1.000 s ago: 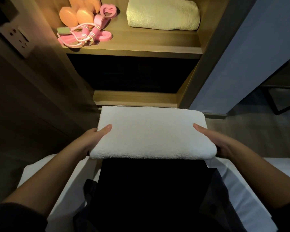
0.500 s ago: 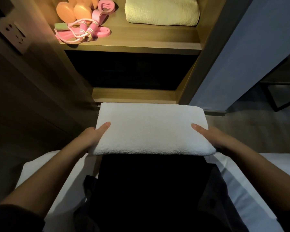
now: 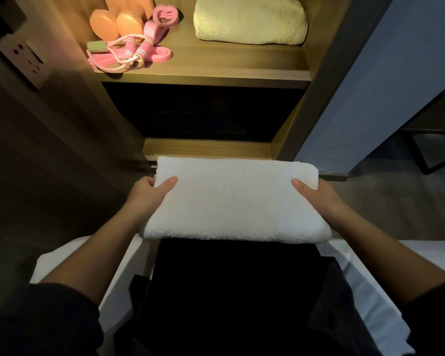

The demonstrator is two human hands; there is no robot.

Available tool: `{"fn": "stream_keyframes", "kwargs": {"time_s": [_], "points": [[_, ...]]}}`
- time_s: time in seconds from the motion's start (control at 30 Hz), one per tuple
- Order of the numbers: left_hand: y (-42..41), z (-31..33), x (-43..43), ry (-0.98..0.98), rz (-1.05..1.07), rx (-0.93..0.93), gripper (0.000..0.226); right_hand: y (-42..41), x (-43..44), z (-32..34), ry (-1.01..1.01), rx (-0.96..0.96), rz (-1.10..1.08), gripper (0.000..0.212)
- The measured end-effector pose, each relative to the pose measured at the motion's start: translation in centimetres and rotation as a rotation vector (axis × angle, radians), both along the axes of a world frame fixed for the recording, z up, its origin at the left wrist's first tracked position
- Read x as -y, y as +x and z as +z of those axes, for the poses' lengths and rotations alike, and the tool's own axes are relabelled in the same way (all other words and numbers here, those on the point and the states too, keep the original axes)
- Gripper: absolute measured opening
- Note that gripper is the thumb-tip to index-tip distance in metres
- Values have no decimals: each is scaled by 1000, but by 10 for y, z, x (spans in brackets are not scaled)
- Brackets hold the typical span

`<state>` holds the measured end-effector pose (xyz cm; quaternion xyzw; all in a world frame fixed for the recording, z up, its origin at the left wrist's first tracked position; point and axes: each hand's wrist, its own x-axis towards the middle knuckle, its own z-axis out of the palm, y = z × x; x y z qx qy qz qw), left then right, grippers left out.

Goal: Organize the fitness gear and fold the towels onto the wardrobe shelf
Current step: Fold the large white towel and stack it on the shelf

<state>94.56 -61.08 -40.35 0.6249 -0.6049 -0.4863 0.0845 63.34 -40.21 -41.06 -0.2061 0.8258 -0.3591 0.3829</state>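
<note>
1. White folded towel [image 3: 231,199] at frame centre, held level in front of the wardrobe, below the lit shelf [image 3: 203,73]; not yet on it.
2. Left hand [image 3: 145,195] and right hand [image 3: 321,199] clamped on the two short ends, thumbs on top.
3. Probably light, soft and floppy, with a grippy pile; likely to sag or unfold if held from one side. Best supported from beneath at both ends.
4. Fingers under the towel hidden; fold layers not countable. Cream towel [image 3: 249,21] cut off at upper frame edge. Lower compartment too dark to read.

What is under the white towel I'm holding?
The left hand and right hand grip the white towel at its ends, thumbs on top; fingers beneath are hidden. Dark clothing shows below it.
</note>
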Motion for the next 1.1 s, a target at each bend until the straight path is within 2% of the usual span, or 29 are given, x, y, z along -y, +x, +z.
{"fn": "stream_keyframes", "kwargs": {"time_s": [0.07, 0.1, 0.2, 0.27, 0.4, 0.5, 0.53, 0.6, 0.67, 0.73, 0.77, 0.8, 0.87, 0.93, 1.0, 1.1], "points": [[3, -1, -2, -41, -34, -34, 50, 1, 0, -1, -93, -29, 54, 44], [5, -1, -1, 15, -15, -61, 52, 0, 2, 0, -86, -19, 70, 48], [7, 1, 6, 431, 49, -237, 71, -7, 8, 0, 55, 89, 82, 73], [5, 4, 12, 544, 50, -298, 73, -11, 10, 1, 68, 160, 39, 76], [3, 8, 18, 517, 80, -159, 54, -19, 7, 8, 49, 243, 38, 73], [1, 6, 17, 422, 117, -75, 51, -15, 3, 9, 106, 320, 73, 98], [0, 6, 16, 393, 120, -85, 55, -14, 3, 10, 152, 255, 113, 104], [-4, 7, 15, 333, 150, -148, 61, -15, 11, 15, 225, -15, 207, 97], [-5, 9, 16, 331, 149, -180, 59, -8, 23, 26, 170, -300, 312, 87], [-9, 15, 13, 380, 106, -133, 54, 16, 36, 33, 108, -517, 494, 77], [-13, 17, 10, 344, 79, -59, 54, 31, 42, 34, 107, -580, 595, 74], [-18, 19, 7, 229, 31, 49, 57, 46, 49, 32, 124, -606, 683, 71], [-28, 24, -5, -220, -185, 273, 65, 70, 61, 27, 171, -627, 807, 63], [-40, 30, -25, -630, -479, 294, 63, 83, 70, 23, 182, -670, 861, 58], [-51, 26, -43, -716, -751, 290, 57, 88, 75, 19, 179, -697, 897, 58], [-52, 7, -54, -605, -913, 370, 55, 89, 70, 10, 224, -749, 963, 61]]}}
